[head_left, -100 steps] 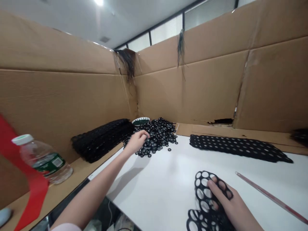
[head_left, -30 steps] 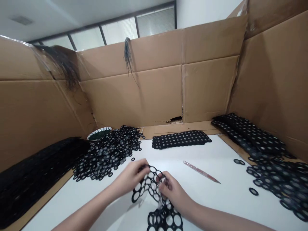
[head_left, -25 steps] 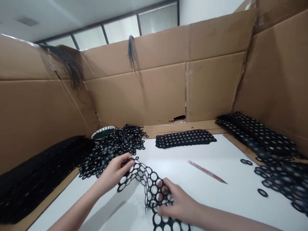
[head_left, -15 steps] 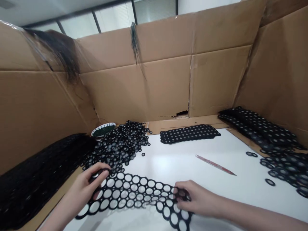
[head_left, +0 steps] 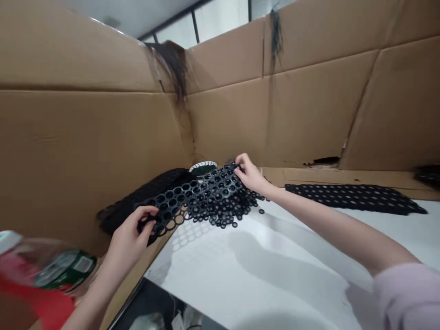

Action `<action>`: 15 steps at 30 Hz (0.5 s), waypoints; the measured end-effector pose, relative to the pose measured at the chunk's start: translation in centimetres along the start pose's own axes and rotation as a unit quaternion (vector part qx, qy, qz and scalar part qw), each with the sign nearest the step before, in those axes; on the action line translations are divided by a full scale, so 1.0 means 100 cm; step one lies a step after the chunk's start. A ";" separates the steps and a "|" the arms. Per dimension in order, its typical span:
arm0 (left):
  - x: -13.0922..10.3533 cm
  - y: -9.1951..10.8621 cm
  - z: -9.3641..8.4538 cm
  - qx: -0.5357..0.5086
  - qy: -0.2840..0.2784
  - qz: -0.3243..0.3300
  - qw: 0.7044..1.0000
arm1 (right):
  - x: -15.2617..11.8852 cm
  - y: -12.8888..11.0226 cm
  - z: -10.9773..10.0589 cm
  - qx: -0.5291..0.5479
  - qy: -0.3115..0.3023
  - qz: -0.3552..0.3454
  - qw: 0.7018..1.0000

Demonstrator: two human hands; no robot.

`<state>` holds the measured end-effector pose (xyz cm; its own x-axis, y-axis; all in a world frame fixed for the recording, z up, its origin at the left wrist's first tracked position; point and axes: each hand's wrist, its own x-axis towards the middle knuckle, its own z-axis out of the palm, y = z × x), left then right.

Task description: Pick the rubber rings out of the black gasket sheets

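A black perforated rubber sheet (head_left: 187, 195) with rows of round holes is stretched between my hands above the table. My left hand (head_left: 134, 231) pinches its near left end. At the far right end, my right hand (head_left: 250, 176) grips it between thumb and fingers. Beneath the sheet's right part lies a heap of small black rings (head_left: 228, 211), partly hidden by it. Behind the sheet's left part a dark pile of black sheets (head_left: 123, 206) rests along the cardboard. The sheet casts a holed shadow on the white tabletop (head_left: 261, 279).
A bowl with a striped rim (head_left: 202, 165) stands behind the heap. A holed black stack (head_left: 354, 198) lies at the right. Cardboard walls (head_left: 227, 119) enclose the back and left. At lower left are a plastic bottle (head_left: 65, 270) and something red (head_left: 41, 302).
The view has swung left. Both hands have lifted the sheet off the white tabletop and carried it leftward, over the ring heap and toward the dark pile.
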<state>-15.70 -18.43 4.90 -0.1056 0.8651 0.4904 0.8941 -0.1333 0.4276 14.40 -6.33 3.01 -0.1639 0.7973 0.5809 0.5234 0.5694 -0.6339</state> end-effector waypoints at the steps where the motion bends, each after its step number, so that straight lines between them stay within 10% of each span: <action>1: 0.005 -0.009 -0.007 0.037 0.018 -0.007 0.999 | 0.020 -0.008 0.018 -0.015 -0.016 -0.016 1.000; 8: 0.034 -0.078 -0.035 0.110 0.107 -0.164 0.975 | 0.125 -0.054 0.135 -0.064 -0.117 -0.021 0.991; 15: 0.048 -0.113 -0.020 0.128 0.153 -0.232 0.952 | 0.162 -0.075 0.190 -0.120 -0.149 -0.020 0.981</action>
<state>-27.19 -13.68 3.91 -0.6019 0.6151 0.5092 0.7930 0.3855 0.4717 -8.12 6.16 7.48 -0.4067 0.8188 0.4052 0.6879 0.5663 -0.4540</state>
